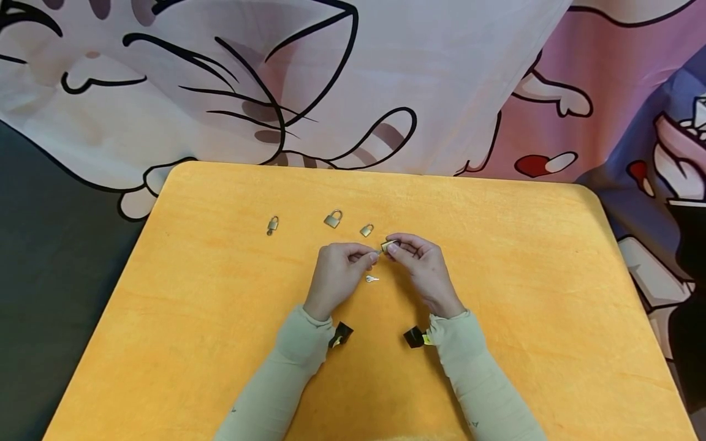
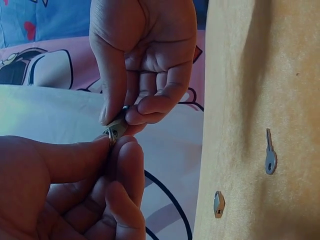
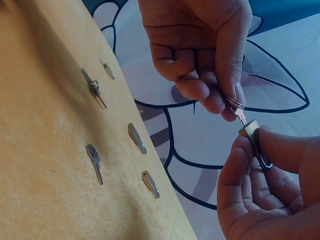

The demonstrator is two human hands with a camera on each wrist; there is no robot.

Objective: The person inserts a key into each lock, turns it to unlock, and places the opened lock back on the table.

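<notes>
Between thumb and fingers my right hand point(image 1: 425, 269) holds a small brass padlock point(image 3: 249, 131). Its shackle points back toward the right palm in the right wrist view. Thumb and forefinger of my left hand point(image 1: 339, 272) pinch a small silver key point(image 3: 240, 114) by its ring end. The key's blade meets the end face of the padlock; how deep it sits I cannot tell. Both hands are raised over the table, fingertips close together. Just below them on the tabletop lies another silver key point(image 1: 372, 278).
Beyond the hands lie a small padlock point(image 1: 366, 230), a larger padlock point(image 1: 333, 219) and, farther left, a padlock point(image 1: 273, 225) with a small round piece at its lower end. They rest on a yellow table point(image 1: 220, 306), with a cartoon-print cloth point(image 1: 430, 79) hanging behind.
</notes>
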